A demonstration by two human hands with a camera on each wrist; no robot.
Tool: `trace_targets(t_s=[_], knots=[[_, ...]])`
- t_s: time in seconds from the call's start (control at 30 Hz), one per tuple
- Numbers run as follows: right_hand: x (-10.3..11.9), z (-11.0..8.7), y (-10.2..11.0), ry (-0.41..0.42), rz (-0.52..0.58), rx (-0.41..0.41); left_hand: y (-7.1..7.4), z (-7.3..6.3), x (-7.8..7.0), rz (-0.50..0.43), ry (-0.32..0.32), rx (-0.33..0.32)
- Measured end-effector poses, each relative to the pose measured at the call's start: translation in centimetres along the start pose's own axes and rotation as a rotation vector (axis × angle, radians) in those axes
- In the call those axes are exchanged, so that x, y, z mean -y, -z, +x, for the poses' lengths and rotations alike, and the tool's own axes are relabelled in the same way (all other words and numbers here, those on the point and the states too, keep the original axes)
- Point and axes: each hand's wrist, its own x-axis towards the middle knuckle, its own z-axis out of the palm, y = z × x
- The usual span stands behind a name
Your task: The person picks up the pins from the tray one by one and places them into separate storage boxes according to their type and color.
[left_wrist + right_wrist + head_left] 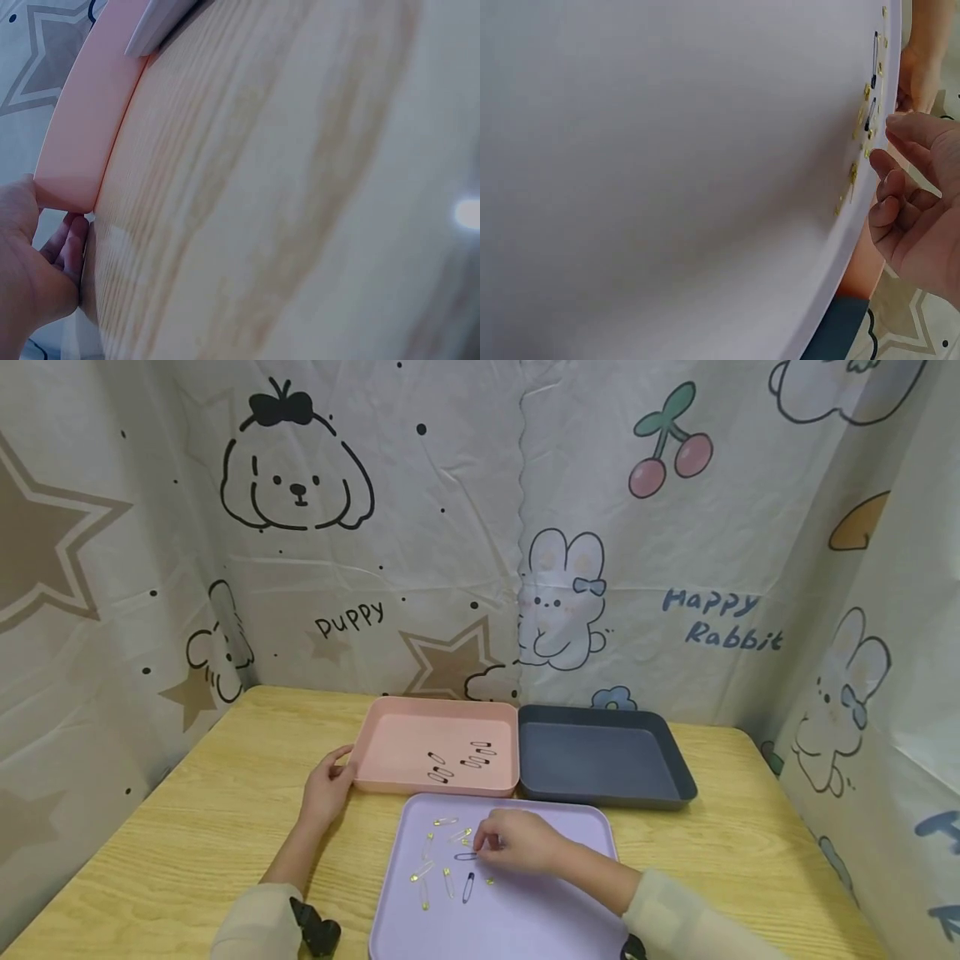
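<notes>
My right hand (pixel 521 842) is over the lilac tray (pixel 525 927), its fingertips right at a black safety pin (pixel 465 857). In the right wrist view a gap shows between thumb and forefinger, and no pin is visible between them. Another black safety pin (pixel 468 887) lies nearer the front, among several gold safety pins (pixel 448 882). My left hand (pixel 327 789) rests against the left end of the pink tray (pixel 397 714); in the left wrist view its fingers touch the end wall near rim and base. Inside that tray lie several black safety pins (pixel 475 762).
A dark grey tray (pixel 606 797) stands right of the pink one, side by side with it. Both sit behind the lilac tray on a wooden table (pixel 202 835). Printed curtains (pixel 450 552) hang behind the table and along its sides.
</notes>
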Motion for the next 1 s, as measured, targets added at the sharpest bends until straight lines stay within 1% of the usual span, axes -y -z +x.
trace_targets(t_s=[0.1, 0.3, 0.57, 0.67, 0.77, 0.9, 1.0], knots=[[0.1, 0.0, -0.3, -0.01, -0.03, 0.003, 0.0, 0.0, -0.2, 0.003, -0.003, -0.002], [0.2, 0.0, -0.9, -0.008, -0.14, 0.005, 0.1, -0.1, -0.3, 0.001, -0.005, -0.003], [0.4, 0.1, -1.1, 0.035, -0.211, -0.018, 0.0, -0.1, 0.0, -0.007, -0.001, -0.006], [0.4, 0.1, -1.1, 0.039, -0.213, -0.018, 0.0, 0.0, 0.1, -0.01, -0.001, -0.001], [0.4, 0.1, -0.8, 0.035, -0.175, -0.031, 0.0, 0.0, 0.1, -0.008, -0.003, 0.006], [0.3, 0.4, 0.1, 0.006, -0.135, -0.058, 0.1, 0.0, 0.1, -0.013, -0.003, 0.009], [0.2, 0.7, 1.0, -0.009, -0.132, -0.075, 0.1, 0.1, 0.1, -0.016, -0.002, 0.012]])
